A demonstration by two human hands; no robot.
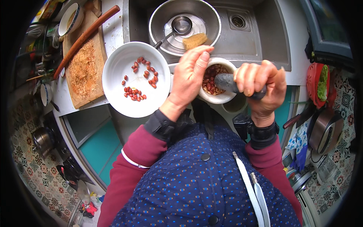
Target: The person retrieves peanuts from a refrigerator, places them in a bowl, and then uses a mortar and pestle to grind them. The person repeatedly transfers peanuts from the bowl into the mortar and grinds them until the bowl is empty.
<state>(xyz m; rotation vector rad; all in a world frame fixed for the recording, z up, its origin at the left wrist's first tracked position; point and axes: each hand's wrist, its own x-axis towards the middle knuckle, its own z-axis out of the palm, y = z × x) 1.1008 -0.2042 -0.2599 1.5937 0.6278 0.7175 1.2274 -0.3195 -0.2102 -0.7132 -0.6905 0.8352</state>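
My right hand (259, 82) grips a dark stone pestle (227, 81), whose lower end rests among red-skinned peanuts (209, 82) in a pale mortar (217, 99). Pieces of lighter, broken nut lie among the whole ones. My left hand (190, 72) lies along the mortar's left rim, fingers extended together with the thumb beside them; its palm side is hidden. Just left of that hand, a white bowl (136, 109) holds scattered red peanuts (133, 92).
A metal basin (214, 17) with a ladle (181, 25) and a sponge (195, 41) stands in the steel sink (246, 45). At left, a brown stick (85, 41) crosses a wooden board (75, 99) bearing shredded crumbs (85, 71). A red colander (312, 82) with greens is at right.
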